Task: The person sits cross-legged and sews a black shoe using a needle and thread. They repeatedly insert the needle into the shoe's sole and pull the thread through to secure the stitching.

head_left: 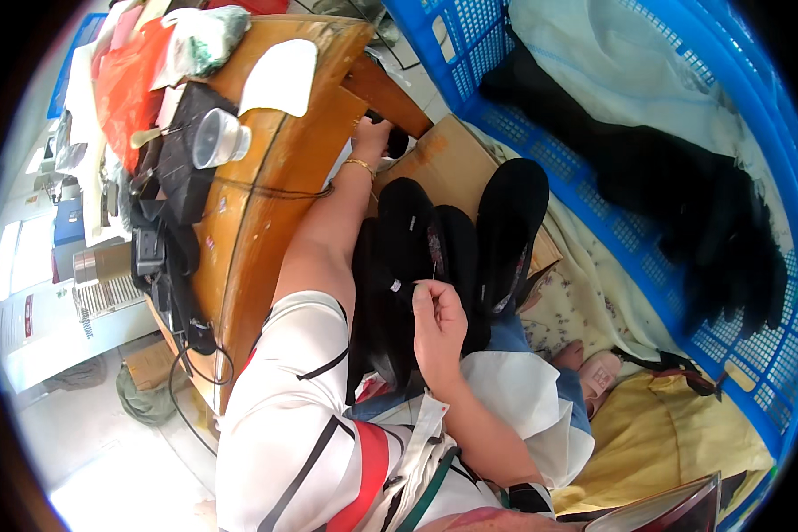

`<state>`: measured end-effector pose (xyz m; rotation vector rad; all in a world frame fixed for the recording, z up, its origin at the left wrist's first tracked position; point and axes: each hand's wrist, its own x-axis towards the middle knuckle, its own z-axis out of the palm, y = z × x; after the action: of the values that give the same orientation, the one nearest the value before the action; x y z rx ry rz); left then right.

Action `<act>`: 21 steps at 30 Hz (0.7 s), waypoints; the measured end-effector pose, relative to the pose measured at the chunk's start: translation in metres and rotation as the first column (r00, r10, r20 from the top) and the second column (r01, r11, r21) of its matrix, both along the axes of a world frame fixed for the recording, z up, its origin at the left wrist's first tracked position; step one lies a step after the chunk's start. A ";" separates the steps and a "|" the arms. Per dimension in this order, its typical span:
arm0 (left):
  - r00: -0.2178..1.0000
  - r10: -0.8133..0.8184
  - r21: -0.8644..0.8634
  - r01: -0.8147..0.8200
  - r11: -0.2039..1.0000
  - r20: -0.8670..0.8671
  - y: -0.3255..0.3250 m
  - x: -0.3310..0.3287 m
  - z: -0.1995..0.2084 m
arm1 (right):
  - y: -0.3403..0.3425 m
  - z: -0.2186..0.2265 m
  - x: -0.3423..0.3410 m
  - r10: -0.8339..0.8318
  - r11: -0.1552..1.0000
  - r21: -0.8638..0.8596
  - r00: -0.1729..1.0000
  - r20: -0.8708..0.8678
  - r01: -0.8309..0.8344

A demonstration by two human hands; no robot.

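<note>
Two hands are showing: beside the desk (284, 151), near twelve, the left hand (371, 137), its grip unclear; a black shoe (404, 226) is lying twelve-to-six, at eleven from the nearer right hand (439, 312), whose fingertips are pinching something thin (434, 269).

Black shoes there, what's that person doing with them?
The person's right hand is pinched closed over the black shoes; if it holds anything, that is too small to make out. The left hand is stretched out beside the wooden table, at something dark I can't identify. A big blue basket stands to the right.
</note>
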<state>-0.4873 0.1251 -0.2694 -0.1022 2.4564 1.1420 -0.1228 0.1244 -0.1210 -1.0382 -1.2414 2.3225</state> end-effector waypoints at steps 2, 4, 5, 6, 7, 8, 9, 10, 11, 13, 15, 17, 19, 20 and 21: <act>1.000 -0.010 -0.017 0.011 1.000 0.024 0.004 0.018 0.015 | -0.001 -0.009 0.001 -0.032 0.997 0.066 0.999 0.027 0.030; 0.998 0.068 -0.016 -0.068 0.998 -0.010 0.004 0.037 0.029 | -0.002 -0.013 0.002 -0.035 0.983 0.181 0.999 0.031 0.029; 0.994 0.106 -0.015 -0.107 0.994 -0.028 0.004 0.045 0.037 | -0.003 -0.014 0.002 -0.039 0.971 0.237 0.999 0.031 0.030; 0.995 0.095 0.024 -0.094 0.995 -0.015 0.001 0.051 0.046 | -0.004 -0.015 0.003 -0.054 0.965 0.257 0.998 0.036 0.043; 0.994 0.113 0.068 -0.113 0.991 0.005 -0.003 0.054 0.048 | -0.005 -0.020 0.004 -0.071 0.968 0.240 0.997 0.013 0.066; 0.991 0.128 0.113 -0.131 0.985 0.030 -0.008 0.057 0.045 | -0.006 -0.026 0.005 -0.089 0.971 0.224 0.996 -0.005 0.088; 0.988 0.143 0.157 -0.150 0.976 0.055 -0.012 0.059 0.044 | -0.007 -0.029 0.007 -0.107 0.972 0.207 0.994 -0.024 0.110; 0.980 0.189 0.184 -0.197 0.963 0.060 -0.005 0.071 0.055 | -0.006 -0.029 0.009 -0.121 0.983 0.139 0.992 -0.020 0.123; 0.965 0.229 0.263 -0.256 0.930 0.131 -0.002 0.075 0.064 | -0.004 -0.029 0.010 -0.142 0.980 0.136 0.990 -0.022 0.144; 0.919 0.280 0.397 -0.375 0.838 0.278 0.004 0.082 0.083 | -0.001 -0.029 0.011 -0.187 0.974 0.127 0.982 -0.027 0.189; 0.896 0.298 0.402 -0.419 0.814 0.329 0.009 0.090 0.104 | -0.001 -0.031 0.014 -0.214 0.974 0.060 0.975 -0.061 0.217; 0.870 0.305 0.462 -0.469 0.753 0.387 0.012 0.101 0.123 | 0.001 -0.031 0.014 -0.246 0.968 0.019 0.965 -0.091 0.249; 0.841 0.298 0.560 -0.527 0.639 0.452 0.004 0.114 0.139 | 0.001 -0.033 0.013 -0.278 0.961 -0.019 0.955 -0.106 0.277; 0.826 0.293 0.589 -0.553 0.590 0.482 0.000 0.117 0.145 | 0.000 -0.035 0.013 -0.293 0.956 -0.039 0.950 -0.112 0.290; 0.817 0.257 0.590 -0.557 0.585 0.516 -0.005 0.120 0.153 | -0.001 -0.037 0.012 -0.303 0.952 -0.072 0.945 -0.123 0.296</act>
<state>-0.3674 0.1204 -0.1165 -0.6304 1.5033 2.0090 -0.1105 0.1235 -0.1579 -0.9938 -0.9057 2.1584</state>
